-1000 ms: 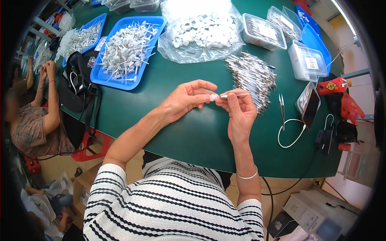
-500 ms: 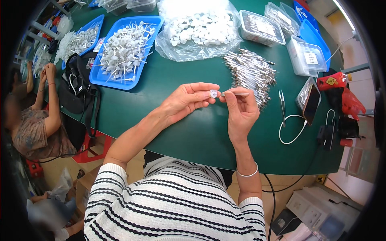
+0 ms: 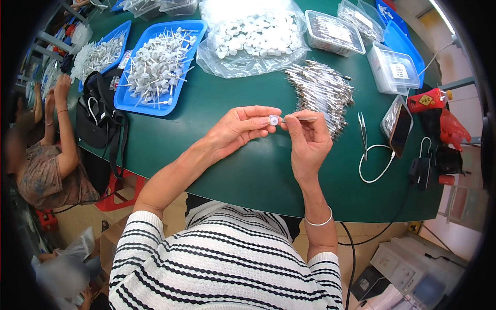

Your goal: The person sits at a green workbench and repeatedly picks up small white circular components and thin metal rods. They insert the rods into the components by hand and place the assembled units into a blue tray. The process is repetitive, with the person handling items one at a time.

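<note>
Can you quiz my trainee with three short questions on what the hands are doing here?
1. True or false: the left hand holds a small white cap at its fingertips.
2. What does the right hand hold? A) tweezers B) a thin metal pin C) a phone
3. Fill in: the pile of pins lies on the green ____ beyond the right hand.

Key
1. True.
2. B: the pin lies level, its tip at the cap. The tweezers and phone lie untouched on the table.
3. Table.
</note>
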Available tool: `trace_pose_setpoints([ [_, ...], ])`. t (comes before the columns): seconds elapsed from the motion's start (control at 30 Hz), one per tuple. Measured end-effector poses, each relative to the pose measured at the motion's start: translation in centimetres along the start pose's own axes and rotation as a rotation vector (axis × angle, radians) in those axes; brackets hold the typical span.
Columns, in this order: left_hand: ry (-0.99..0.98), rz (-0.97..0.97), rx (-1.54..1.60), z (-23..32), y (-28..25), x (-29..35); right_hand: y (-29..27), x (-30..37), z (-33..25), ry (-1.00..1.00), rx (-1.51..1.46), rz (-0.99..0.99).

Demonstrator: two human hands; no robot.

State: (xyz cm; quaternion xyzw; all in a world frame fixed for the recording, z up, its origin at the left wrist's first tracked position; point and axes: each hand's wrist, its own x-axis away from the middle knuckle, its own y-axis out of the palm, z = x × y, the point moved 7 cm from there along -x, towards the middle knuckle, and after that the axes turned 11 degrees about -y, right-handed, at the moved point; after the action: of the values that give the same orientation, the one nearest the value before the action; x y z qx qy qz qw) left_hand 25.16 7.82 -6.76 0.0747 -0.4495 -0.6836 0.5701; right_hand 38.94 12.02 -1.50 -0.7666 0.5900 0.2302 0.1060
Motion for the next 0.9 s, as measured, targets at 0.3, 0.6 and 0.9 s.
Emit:
trace_pose_setpoints([
  [0.3, 0.008, 0.011, -0.014, 0.0, 0.01, 0.06, 0.0, 0.01, -0.01, -0.013, 0.04, -0.001],
  [0.6, 0.002, 0.019, -0.007, -0.02, -0.07, 0.04, 0.01, -0.04, -0.36, -0.026, 0.084, -0.001],
  [0.9, -0.025, 0.037, 0.035, 0.04, 0.33, 0.19, 0.04, -0.1, -0.56, -0.04, 0.109, -0.008],
])
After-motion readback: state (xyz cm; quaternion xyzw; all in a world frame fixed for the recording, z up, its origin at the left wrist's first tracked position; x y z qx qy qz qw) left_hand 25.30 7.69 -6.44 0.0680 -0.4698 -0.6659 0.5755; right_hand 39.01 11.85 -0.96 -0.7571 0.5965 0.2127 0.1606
